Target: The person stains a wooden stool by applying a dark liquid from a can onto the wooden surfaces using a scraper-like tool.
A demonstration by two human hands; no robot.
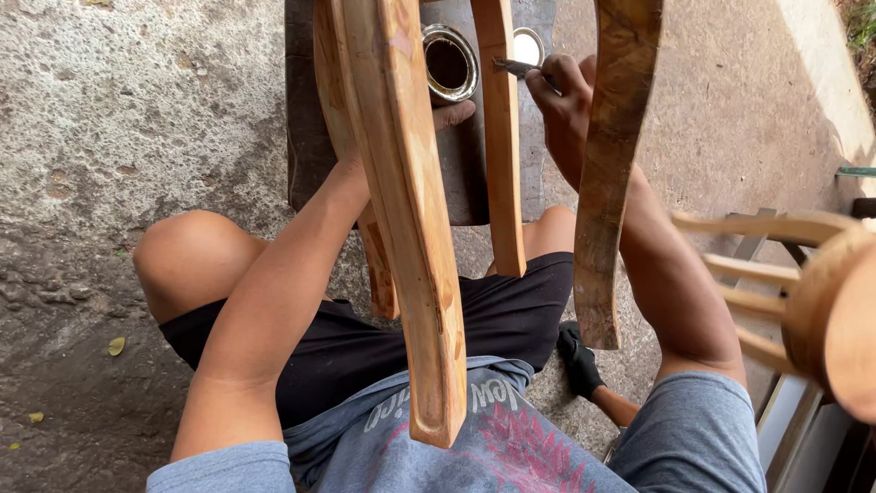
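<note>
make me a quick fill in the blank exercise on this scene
1. The right hand holds a small ____.
2. The open can has a ____ rim.
3. The left hand steadies a ____ chair leg.
4. The person wears ____ shorts.
Missing words: brush; round; wooden; black

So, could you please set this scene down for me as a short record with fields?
Setting: rough concrete floor, person seated, seen from above
Main piece: upturned wooden chair, legs pointing toward the camera
Left hand: behind a chair leg, thumb showing; grip hidden
Right hand: fingers closed on a small dark tool, tip at a leg
Nearby: open tin and its lid on a dark board
Right edge: second wooden chair
</note>
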